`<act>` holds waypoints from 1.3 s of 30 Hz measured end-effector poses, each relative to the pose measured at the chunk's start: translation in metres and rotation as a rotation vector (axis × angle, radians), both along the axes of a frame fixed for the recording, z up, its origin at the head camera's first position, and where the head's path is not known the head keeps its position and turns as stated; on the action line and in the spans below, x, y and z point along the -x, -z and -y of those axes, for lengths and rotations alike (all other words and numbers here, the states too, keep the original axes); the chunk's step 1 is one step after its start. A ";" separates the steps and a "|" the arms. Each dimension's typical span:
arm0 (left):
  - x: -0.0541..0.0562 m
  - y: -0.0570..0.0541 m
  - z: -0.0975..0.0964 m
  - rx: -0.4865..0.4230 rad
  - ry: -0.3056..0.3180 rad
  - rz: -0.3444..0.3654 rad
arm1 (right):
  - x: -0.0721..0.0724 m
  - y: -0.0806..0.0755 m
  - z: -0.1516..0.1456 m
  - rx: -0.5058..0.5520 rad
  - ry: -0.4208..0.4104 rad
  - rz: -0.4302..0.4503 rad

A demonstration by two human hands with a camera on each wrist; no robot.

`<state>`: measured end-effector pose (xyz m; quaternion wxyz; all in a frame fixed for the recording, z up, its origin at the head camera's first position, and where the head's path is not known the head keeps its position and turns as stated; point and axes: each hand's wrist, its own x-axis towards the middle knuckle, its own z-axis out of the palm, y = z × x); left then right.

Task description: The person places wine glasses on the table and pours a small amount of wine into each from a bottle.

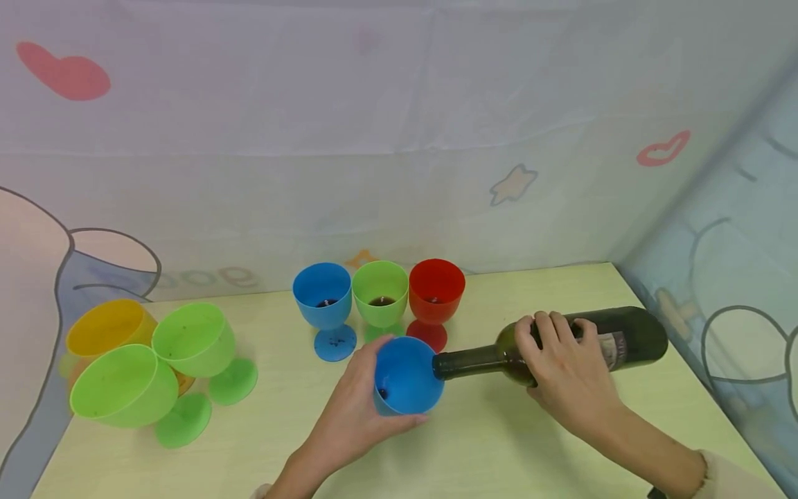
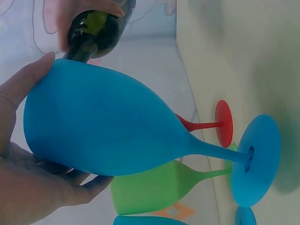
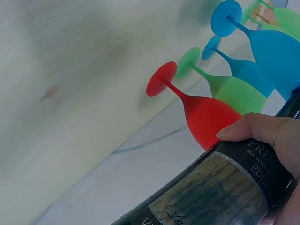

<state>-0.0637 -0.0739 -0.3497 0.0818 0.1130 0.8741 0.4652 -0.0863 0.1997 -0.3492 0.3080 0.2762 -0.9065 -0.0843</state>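
Note:
My left hand (image 1: 346,412) grips the bowl of a blue plastic goblet (image 1: 411,381), thumb on the near side and fingers round the far side. A small dark spot of liquid shows inside the bowl. In the left wrist view the goblet (image 2: 103,117) has its foot close over the tabletop. My right hand (image 1: 570,384) holds a dark green wine bottle (image 1: 639,336) round its body, lying nearly level. The bottle's mouth is right at the goblet's right rim. Its label (image 3: 211,187) faces the right wrist camera.
Behind the hands stand a blue goblet (image 1: 321,287), a green goblet (image 1: 379,281) and a red goblet (image 1: 436,281) in a row, each with dark liquid inside. At left, two green goblets (image 1: 125,388) and a yellow goblet (image 1: 112,326) cluster. Printed cloth (image 1: 374,138) backs the table (image 1: 268,388).

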 end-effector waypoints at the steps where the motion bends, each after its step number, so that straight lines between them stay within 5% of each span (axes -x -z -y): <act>1: 0.000 0.000 0.000 0.002 0.002 0.000 | 0.000 0.000 0.000 -0.005 0.000 -0.001; 24: -0.001 0.002 -0.002 0.013 0.017 -0.007 | -0.001 -0.011 0.001 -0.071 -0.022 -0.010; 39: 0.001 0.000 -0.002 0.041 0.029 -0.080 | 0.000 -0.018 0.000 -0.084 -0.015 -0.001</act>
